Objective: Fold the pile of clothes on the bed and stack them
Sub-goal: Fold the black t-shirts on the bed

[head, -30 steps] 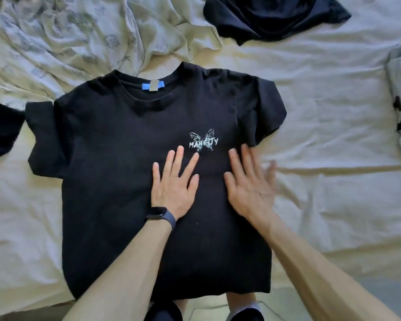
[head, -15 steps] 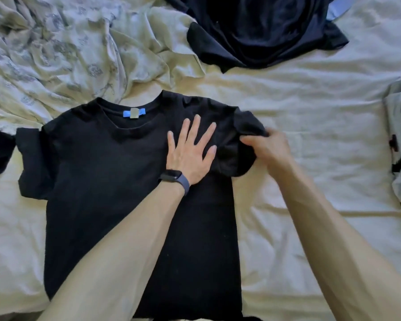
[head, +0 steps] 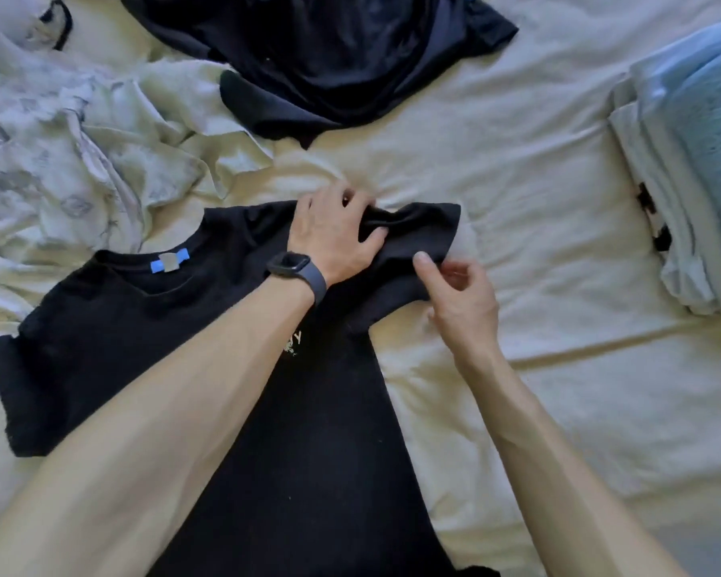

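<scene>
On bed [head: 517,181], black T-shirt [head: 309,451] sleeve [head: 421,231] bunched in left hand [head: 334,237] grip; right hand [head: 465,297] pinches its hem.

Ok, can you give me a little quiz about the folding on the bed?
1. Fill in: the left hand and right hand both hold the black cotton T-shirt's ____.
2. True or false: the dark wristwatch is on the right wrist.
3. Where does the folded pale-blue clothes stack lie? A on the T-shirt; B on the cream bedsheet, right side; C on the floor.
Key: 1 sleeve; 2 false; 3 B.
</scene>
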